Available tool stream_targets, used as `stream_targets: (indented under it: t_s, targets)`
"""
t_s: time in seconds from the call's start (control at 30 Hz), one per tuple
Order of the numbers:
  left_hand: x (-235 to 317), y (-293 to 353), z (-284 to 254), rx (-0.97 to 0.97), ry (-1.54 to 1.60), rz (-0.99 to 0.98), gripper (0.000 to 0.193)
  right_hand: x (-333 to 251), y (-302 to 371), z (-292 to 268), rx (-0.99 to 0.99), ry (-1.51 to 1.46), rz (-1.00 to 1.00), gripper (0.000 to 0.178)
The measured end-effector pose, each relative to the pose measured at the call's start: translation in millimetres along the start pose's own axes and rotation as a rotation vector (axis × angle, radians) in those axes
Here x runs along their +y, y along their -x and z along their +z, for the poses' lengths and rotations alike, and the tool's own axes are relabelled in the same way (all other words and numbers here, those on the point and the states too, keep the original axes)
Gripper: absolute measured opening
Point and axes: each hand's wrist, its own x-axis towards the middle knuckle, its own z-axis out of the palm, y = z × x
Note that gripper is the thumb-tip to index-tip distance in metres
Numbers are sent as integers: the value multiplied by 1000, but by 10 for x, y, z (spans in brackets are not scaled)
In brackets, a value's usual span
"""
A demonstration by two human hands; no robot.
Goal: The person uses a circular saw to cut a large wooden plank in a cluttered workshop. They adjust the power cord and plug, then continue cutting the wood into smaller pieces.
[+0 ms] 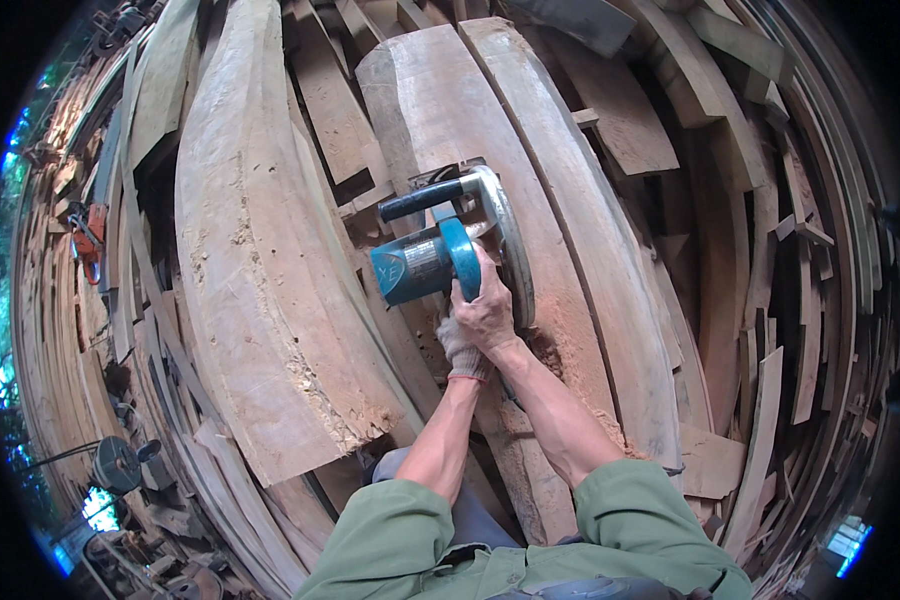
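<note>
A teal circular saw (410,268) with a black front handle and a metal blade guard sits on a long wooden slab (440,90) in the middle of the head view. My bare right hand (487,308) is wrapped round the saw's rear handle. Just below and left of it, my left hand (460,345), in a pale knitted glove, is tucked against my right wrist. Its fingers are hidden behind the right hand and the saw. Reddish sawdust (565,335) lies on the slab right of my right hand.
A broad, rough-edged slab (260,240) lies to the left. Beyond a dark gap on the right runs a narrower board (590,220). Stacked planks surround these on both sides. An orange chainsaw (87,240) rests far left, above a round machine part (117,465).
</note>
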Motion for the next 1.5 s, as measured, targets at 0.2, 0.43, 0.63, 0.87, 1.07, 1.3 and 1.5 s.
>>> stream_targets:
  t_s: [0.2,0.43,0.63,0.87,1.07,1.3,1.5]
  targets:
    - [25,-49,-41,-22,110,5,33,6,-52,16,8,12,-35,62]
    - [11,-104,10,17,318,44,34,21,-111,47,-4,12,-29,62]
    - [-47,-177,52,29,75,56,34,22,-166,67,-4,5,-34,62]
    - [8,-234,33,47,8,78,32,15,-211,82,-11,3,-10,62]
    - [98,-247,-36,6,32,48,29,25,-256,98,-5,7,-28,62]
    - [119,-291,-56,-44,18,13,29,47,-302,121,-29,-2,13,62]
    - [189,-317,-85,6,56,31,31,65,-345,149,-11,9,-27,63]
